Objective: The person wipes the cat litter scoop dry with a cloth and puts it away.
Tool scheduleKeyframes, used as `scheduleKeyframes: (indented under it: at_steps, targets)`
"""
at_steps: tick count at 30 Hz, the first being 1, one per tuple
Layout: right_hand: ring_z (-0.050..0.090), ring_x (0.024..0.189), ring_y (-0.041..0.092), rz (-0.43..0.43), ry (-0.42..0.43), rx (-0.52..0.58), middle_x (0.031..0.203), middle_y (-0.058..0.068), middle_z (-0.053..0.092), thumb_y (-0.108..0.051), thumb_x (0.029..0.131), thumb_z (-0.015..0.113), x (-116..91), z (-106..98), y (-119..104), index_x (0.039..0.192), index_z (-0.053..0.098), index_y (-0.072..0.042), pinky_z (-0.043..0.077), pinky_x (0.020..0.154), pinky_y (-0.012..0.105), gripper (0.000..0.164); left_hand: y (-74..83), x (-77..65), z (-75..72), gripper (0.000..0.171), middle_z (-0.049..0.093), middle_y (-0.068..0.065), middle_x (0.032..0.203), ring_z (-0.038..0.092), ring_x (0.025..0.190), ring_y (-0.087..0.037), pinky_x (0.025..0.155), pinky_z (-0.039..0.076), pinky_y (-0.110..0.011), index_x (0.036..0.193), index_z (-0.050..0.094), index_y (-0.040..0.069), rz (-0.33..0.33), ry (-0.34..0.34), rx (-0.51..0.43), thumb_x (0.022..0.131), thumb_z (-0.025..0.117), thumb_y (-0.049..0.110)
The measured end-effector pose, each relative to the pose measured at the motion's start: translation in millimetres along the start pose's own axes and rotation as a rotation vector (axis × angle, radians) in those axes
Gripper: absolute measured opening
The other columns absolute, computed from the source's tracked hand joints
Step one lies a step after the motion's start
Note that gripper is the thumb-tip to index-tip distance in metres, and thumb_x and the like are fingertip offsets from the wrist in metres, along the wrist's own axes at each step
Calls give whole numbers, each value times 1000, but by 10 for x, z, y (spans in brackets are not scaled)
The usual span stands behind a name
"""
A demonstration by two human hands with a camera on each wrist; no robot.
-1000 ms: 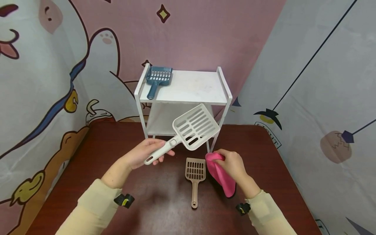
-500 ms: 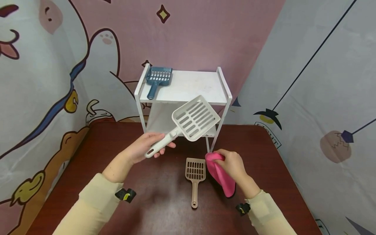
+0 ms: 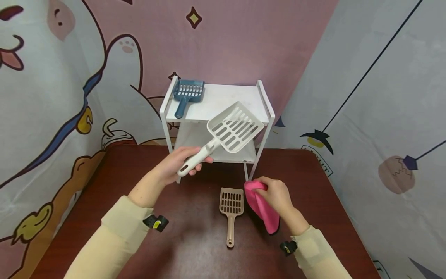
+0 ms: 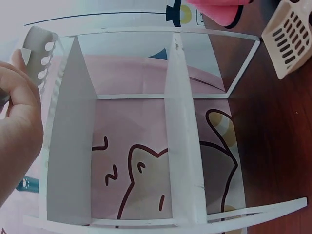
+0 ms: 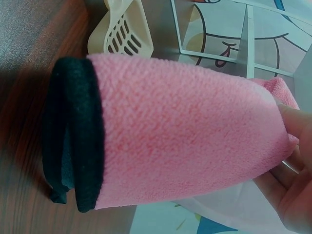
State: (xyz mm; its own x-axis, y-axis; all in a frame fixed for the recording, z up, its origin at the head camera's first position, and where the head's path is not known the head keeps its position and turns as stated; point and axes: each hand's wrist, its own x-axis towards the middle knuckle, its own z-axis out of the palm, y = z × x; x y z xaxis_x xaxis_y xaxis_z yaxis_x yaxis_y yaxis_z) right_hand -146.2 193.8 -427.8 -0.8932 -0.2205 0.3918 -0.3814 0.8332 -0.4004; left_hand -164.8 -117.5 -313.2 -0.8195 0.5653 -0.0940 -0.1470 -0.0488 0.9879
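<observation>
In the head view my left hand [image 3: 175, 164] grips the handle of a white litter scoop [image 3: 235, 128]. Its slotted head points up and right, held in front of the white shelf. My right hand [image 3: 277, 195] pinches the top of a pink cloth [image 3: 263, 209] that hangs beside the shelf's right leg. The right wrist view shows the cloth's fuzzy surface [image 5: 190, 131] and its dark trim, folded over like a sleeve. Between the hands, a beige litter scoop [image 3: 231, 203] lies on the table, its handle towards me.
A white two-tier shelf [image 3: 230, 102] stands at the back of the dark red-brown table [image 3: 188, 240]. On its top left lies a blue litter scoop [image 3: 188, 93]. Patterned walls close off the back and sides.
My left hand has risen and moved slightly right with the white litter scoop, whose head now overlaps the shelf's top edge. The right hand and pink cloth have stayed in place.
</observation>
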Motion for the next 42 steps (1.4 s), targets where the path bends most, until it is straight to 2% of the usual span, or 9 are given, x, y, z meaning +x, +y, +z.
scheduleKeyframes:
  at_steps: [5, 14, 26, 34, 42]
  targets:
    - [62, 66, 17, 2, 5, 6, 83, 8, 71, -15, 72, 80, 0, -4, 4, 94, 72, -7, 49, 59, 33, 25, 61, 82, 20, 47, 66, 7, 81, 50, 54, -1, 52, 43, -12, 135, 38, -10, 22, 20, -27, 102, 30, 22]
    - [61, 66, 17, 19, 4, 10, 85, 9, 71, -15, 72, 80, -11, -7, 2, 95, 71, -7, 50, 59, 33, 26, 190, 163, 50, 47, 68, 6, 92, 51, 58, -1, 50, 43, -11, 141, 30, -6, 10, 73, -162, 102, 27, 20]
    - [61, 66, 18, 44, -9, 12, 84, 8, 71, -13, 73, 79, -22, 2, 0, 95, 71, -8, 50, 60, 34, 24, 251, 247, 74, 46, 68, 8, 92, 54, 61, -1, 53, 44, -12, 142, 30, -4, 25, 115, -189, 103, 27, 21]
    - [62, 66, 18, 50, -3, 8, 84, 8, 71, -12, 73, 79, -23, -3, -2, 94, 71, -7, 50, 61, 35, 23, 305, 285, 114, 46, 66, 9, 94, 51, 61, -3, 54, 43, -13, 142, 31, -1, 24, 140, -192, 104, 25, 23]
    - [64, 69, 20, 50, 6, 8, 85, 9, 71, -12, 73, 79, -36, -1, -12, 95, 71, -7, 52, 63, 37, 25, 358, 332, 160, 48, 66, 7, 94, 49, 63, -3, 54, 42, -11, 146, 24, 1, 43, 144, -306, 104, 23, 23]
